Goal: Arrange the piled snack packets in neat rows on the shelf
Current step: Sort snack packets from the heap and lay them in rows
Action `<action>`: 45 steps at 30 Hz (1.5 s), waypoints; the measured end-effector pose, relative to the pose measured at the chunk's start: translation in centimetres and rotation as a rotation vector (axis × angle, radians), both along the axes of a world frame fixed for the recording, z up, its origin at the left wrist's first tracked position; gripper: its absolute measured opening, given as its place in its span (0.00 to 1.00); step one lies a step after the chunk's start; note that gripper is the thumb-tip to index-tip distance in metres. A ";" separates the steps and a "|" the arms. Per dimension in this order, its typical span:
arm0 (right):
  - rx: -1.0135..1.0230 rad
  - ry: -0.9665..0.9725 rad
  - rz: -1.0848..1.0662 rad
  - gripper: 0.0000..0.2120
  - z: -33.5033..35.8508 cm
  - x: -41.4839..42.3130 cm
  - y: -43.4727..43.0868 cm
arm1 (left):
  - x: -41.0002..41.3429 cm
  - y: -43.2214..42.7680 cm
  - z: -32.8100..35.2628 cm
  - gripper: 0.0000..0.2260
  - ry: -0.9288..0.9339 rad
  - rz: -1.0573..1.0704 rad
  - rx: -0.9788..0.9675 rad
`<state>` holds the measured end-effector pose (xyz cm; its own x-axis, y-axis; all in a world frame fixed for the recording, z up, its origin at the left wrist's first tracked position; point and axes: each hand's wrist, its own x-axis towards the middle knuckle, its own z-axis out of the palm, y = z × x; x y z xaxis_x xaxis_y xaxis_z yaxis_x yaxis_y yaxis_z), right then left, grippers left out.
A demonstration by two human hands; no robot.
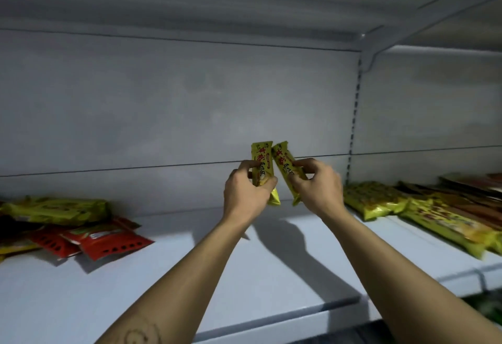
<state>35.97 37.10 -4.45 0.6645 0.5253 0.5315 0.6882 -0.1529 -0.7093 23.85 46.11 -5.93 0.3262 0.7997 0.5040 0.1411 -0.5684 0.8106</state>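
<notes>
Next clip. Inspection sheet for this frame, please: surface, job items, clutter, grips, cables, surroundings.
Surface: white shelf, arm shadows across its middle.
Job's things: loose pile of red and yellow-green packets at left; laid packets, yellow, side by side at right; left packet and right packet, both yellow, held up above the shelf.
Clutter: nothing seen.
Grips: left grip pinches the left packet; right grip pinches the right packet.
Cables: nothing seen.
Surroundings: white back panel, slotted upright, upper shelf.
</notes>
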 end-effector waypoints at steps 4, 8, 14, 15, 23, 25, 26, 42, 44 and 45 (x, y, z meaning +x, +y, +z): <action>0.007 0.031 -0.106 0.15 -0.6 5.7 -5.2 | 6.4 -4.4 -0.9 0.14 0.004 -0.064 -0.033; 0.014 0.051 -0.173 0.15 -1.6 10.8 -10.5 | 12.5 -9.4 -2.6 0.13 0.025 -0.175 -0.051; -0.103 0.031 -0.238 0.15 -3.4 17.2 -18.0 | 19.5 -16.3 -4.3 0.14 0.019 -0.259 -0.078; -0.130 0.026 -0.246 0.15 -3.5 18.1 -19.0 | 20.3 -17.2 -4.8 0.13 0.012 -0.256 -0.076; -0.367 -0.095 -0.213 0.14 -5.0 20.4 -22.6 | 21.8 -21.0 -7.3 0.18 0.225 -0.104 0.034; -0.406 -0.147 -0.190 0.15 -5.3 20.1 -22.4 | 21.2 -21.1 -7.7 0.22 0.363 -0.008 0.075; -0.435 -0.177 -0.180 0.16 -5.4 19.9 -22.1 | 20.8 -21.2 -8.0 0.23 0.417 0.026 0.088; -0.669 -0.427 -0.110 0.18 -6.0 20.7 -21.3 | 20.4 -20.8 -8.1 0.22 0.460 -0.088 0.034; -0.681 -0.396 -0.084 0.19 -6.0 21.0 -21.6 | 20.3 -20.8 -8.1 0.22 0.442 -0.108 0.037; -0.681 -0.382 -0.070 0.20 -6.0 21.1 -21.8 | 20.3 -20.8 -8.2 0.22 0.434 -0.110 0.042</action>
